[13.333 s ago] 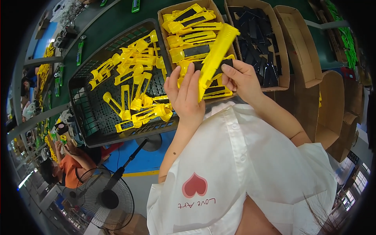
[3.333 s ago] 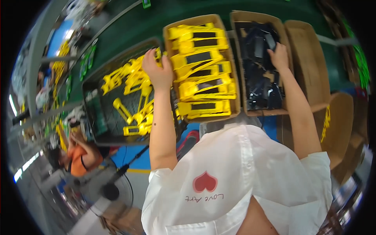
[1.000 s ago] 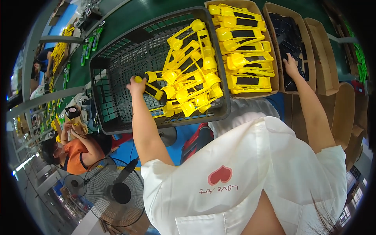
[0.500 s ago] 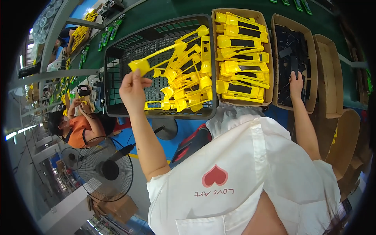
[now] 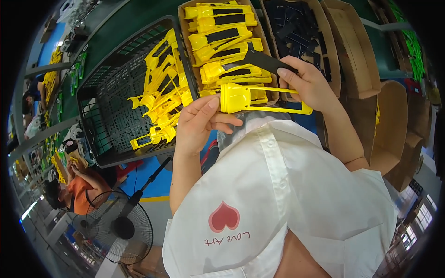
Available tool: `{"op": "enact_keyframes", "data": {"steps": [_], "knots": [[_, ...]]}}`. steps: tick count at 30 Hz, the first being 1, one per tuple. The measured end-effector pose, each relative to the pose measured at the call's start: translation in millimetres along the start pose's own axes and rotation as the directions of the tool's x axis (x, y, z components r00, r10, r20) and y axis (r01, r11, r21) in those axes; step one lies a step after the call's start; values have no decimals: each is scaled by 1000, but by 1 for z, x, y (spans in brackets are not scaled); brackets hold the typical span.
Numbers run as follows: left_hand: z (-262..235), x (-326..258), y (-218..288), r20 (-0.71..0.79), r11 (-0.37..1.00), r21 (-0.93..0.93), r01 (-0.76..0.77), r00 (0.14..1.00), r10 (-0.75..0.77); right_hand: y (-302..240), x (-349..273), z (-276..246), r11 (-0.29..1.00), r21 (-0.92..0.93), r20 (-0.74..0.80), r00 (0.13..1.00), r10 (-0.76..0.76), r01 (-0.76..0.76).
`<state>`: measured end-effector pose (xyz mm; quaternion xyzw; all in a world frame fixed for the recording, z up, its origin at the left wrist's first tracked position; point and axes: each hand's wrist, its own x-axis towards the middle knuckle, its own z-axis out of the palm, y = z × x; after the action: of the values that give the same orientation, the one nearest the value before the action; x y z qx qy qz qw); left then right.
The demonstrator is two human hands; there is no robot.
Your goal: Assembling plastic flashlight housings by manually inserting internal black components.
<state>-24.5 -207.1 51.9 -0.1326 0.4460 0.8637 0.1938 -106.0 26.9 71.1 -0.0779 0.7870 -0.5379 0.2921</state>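
Note:
My left hand (image 5: 200, 121) grips the round head end of a long yellow plastic part (image 5: 259, 98), held level in front of my chest. My right hand (image 5: 309, 85) steadies the far end of that yellow part and pinches a flat black plastic strip (image 5: 265, 60) that slants up to the left above it. Behind both hands a cardboard box (image 5: 265, 38) holds stacked yellow parts with black inserts. A black mesh crate (image 5: 107, 119) to the left holds several loose yellow parts (image 5: 162, 95).
A cardboard box of black strips (image 5: 301, 25) sits right of the yellow box, with more cardboard trays (image 5: 353, 41) beyond it. A green bench (image 5: 121, 28) runs behind. At lower left stand a floor fan (image 5: 121, 227) and a seated person in orange (image 5: 76, 190).
My left hand lifted a yellow part out of the crate and brought it in front of my chest. My right hand left the black-strip box with a strip and met the part.

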Motion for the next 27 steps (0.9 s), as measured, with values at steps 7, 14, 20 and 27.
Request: {"op": "enact_keyframes", "data": {"steps": [7, 14, 20, 27], "knots": [[-9, 16, -16, 220, 532, 719, -448, 872, 437, 9, 3, 1, 983, 84, 35, 986, 164, -166], [-6, 18, -15, 371, 459, 663, -591, 793, 483, 11, 10, 3, 977, 93, 86, 979, 183, -191], [-17, 10, -7, 316, 222, 780, -585, 675, 667, 29, 29, -1, 980, -88, -145, 971, -192, 181], [-41, 8, -22, -270, 986, 31, -165, 948, 167, 19, 21, -2, 997, 31, 26, 997, -75, 74]]}}
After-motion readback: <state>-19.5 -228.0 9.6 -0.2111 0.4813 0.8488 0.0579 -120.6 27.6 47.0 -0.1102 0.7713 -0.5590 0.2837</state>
